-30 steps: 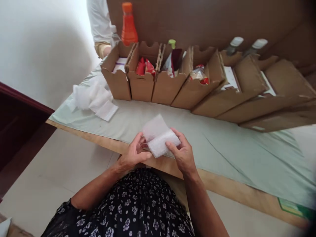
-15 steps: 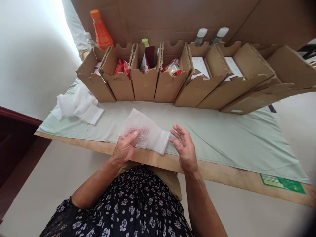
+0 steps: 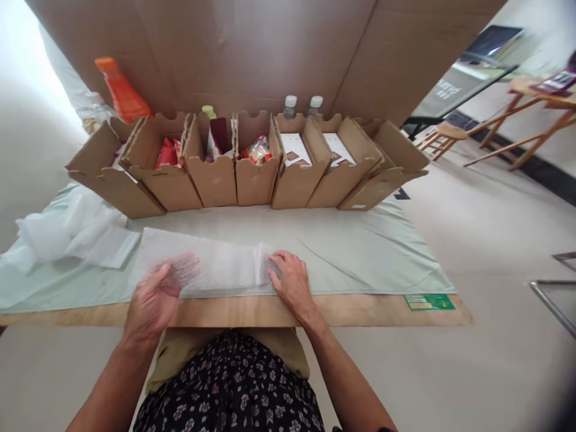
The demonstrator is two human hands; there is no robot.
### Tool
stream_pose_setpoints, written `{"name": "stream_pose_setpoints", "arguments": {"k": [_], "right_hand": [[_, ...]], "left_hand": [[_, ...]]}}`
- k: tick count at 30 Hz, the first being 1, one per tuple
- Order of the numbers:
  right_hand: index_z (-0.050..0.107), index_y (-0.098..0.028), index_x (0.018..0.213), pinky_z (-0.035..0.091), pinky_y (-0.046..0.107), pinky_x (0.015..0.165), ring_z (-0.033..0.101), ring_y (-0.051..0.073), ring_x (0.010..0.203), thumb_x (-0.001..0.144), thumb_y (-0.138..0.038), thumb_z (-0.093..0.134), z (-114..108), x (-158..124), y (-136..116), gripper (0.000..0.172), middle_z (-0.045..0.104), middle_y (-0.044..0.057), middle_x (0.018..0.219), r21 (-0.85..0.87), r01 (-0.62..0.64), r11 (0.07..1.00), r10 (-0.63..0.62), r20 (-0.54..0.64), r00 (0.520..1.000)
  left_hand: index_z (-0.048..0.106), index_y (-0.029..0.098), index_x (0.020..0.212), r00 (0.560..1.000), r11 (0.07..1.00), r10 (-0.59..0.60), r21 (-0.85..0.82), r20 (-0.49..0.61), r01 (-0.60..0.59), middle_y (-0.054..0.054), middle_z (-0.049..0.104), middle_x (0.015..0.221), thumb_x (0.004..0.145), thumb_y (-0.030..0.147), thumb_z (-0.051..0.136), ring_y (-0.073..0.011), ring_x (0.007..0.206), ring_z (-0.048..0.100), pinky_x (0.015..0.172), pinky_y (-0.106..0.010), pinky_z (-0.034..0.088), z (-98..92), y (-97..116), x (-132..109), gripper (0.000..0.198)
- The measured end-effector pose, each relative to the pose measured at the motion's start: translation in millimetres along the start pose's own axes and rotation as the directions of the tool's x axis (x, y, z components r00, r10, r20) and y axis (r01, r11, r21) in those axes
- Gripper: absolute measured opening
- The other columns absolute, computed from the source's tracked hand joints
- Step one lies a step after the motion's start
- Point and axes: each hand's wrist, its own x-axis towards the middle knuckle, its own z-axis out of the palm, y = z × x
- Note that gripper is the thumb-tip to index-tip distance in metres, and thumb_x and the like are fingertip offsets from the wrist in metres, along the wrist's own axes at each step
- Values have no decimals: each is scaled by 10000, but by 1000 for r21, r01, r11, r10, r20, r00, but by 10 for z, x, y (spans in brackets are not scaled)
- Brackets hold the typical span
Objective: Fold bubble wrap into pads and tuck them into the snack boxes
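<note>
"What's the left hand [image 3: 153, 297] up to?"

"Its fingers lie beneath the bubble wrap [image 3: 227, 264], showing through it. Whether they actually grip, I can't tell."

"And the right hand [image 3: 292, 281]?"

"Curled at the wrap's folded right end, grasping it with fingers and thumb."

"Where's the wrap itself?"

"Spread lengthwise along the near side of the counter [image 3: 344, 309], in front of a row of cardboard boxes [image 3: 211, 187]. A crumpled white pile [image 3: 85, 231] sits just left, and an orange bottle [image 3: 125, 97] shows behind the boxes."
</note>
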Motion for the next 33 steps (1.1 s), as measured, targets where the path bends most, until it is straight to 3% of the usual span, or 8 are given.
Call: {"name": "stream_pose_setpoints", "arguments": {"k": [4, 9, 15, 19, 22, 28, 30, 33], "right_hand": [[674, -254, 1273, 457, 450, 984, 624, 297, 1186, 971, -299, 596, -40, -124, 147, 316, 728, 97, 1283, 75, 15, 997, -9, -90, 996], [572, -187, 1434, 426, 507, 1000, 600, 359, 1186, 956, -495, 629, 88, 9, -77, 572, 716, 162, 1286, 38, -20, 999, 25, -113, 993], [733, -249, 1103, 449, 442, 973, 681, 261, 1010, 939, -240, 597, 52, 63, -154, 213, 798, 68, 1092, 181, 44, 982, -24, -110, 994], [739, -265, 1021, 492, 442, 949, 717, 251, 954, 940, -302, 591, -376, -239, 268, 173, 798, 43, 990, 202, -17, 979, 34, -85, 996], [731, -263, 1108, 505, 487, 998, 714, 289, 1082, 926, -357, 614, -890, -273, 741, 236, 787, 76, 1139, 102, 12, 995, 3, -142, 990], [580, -162, 1444, 386, 571, 1080, 483, 408, 1420, 917, -396, 660, -2220, 757, 1497, 582, 519, 198, 1572, -353, -200, 914, -30, -549, 835], [623, -84, 1396, 362, 531, 1051, 496, 380, 1410, 981, -417, 569, -2489, 1161, 1612, 535, 554, 233, 1528, -459, -210, 863, -15, -438, 899], [784, -41, 1002, 358, 494, 974, 680, 248, 1137, 1029, -410, 403, -2608, 1475, 1713, 531, 779, 170, 1124, -501, -150, 852, 28, -243, 970]], "left_hand": [[775, 190, 810, 997, 999, -40, 24, -73, 42, -62, 833, 956, 672, 297, 878, -333, 1111, 758, 1010, -482, 621, -224, -125, 92, 203], [774, 193, 821, 995, 999, 10, 39, -104, -6, -59, 831, 960, 682, 295, 852, -326, 1120, 754, 1008, -468, 620, -266, -116, -8, 190], [783, 189, 823, 996, 994, -1, 105, -85, 10, -59, 829, 947, 665, 317, 867, -275, 952, 783, 870, -386, 659, -256, 26, -36, 220], [757, 220, 778, 986, 986, 22, 164, -165, 6, 26, 803, 869, 621, 230, 887, -177, 853, 744, 730, -221, 639, -459, 85, 108, 204], [765, 224, 821, 984, 956, -38, 279, -176, 87, 32, 786, 879, 610, 226, 897, -168, 846, 724, 660, -182, 620, -608, -16, 202, 248], [759, 286, 810, 960, 930, -6, 351, -281, 109, 48, 791, 917, 605, 261, 865, -191, 874, 730, 614, -204, 629, -633, -234, 251, 232], [751, 278, 776, 956, 931, -20, 343, -293, 125, 47, 785, 893, 605, 253, 849, -182, 850, 725, 576, -187, 610, -588, -224, 241, 198], [764, 245, 769, 954, 935, -58, 318, -295, 155, 22, 779, 893, 620, 232, 845, -170, 821, 721, 578, -167, 606, -558, -192, 216, 171]]}}
